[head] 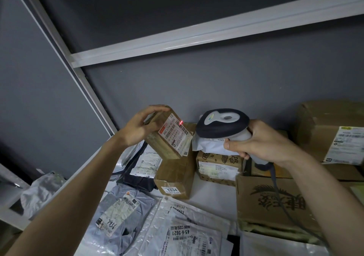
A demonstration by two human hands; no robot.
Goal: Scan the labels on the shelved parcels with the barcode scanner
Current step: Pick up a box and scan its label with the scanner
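Above the shelf's lying mailers, the left hand (pixel 137 125) curls its fingers over the top of a small brown parcel (pixel 167 135), tilted, thumb against its near side. Just right of those fingertips a red scan dot (pixel 180 122) sits on its white label (pixel 176 135). Further right, the right hand (pixel 262 141) wraps the barcode scanner (pixel 224 124) grip, head toward the label.

I see a brown box (pixel 167 137) with a white, red-topped label (pixel 176 135) and a red dot (pixel 181 122) on it. Right of that box, the scanner (pixel 224 126) is dark navy and pale grey. Below it lie silver-grey bags (pixel 122 216).
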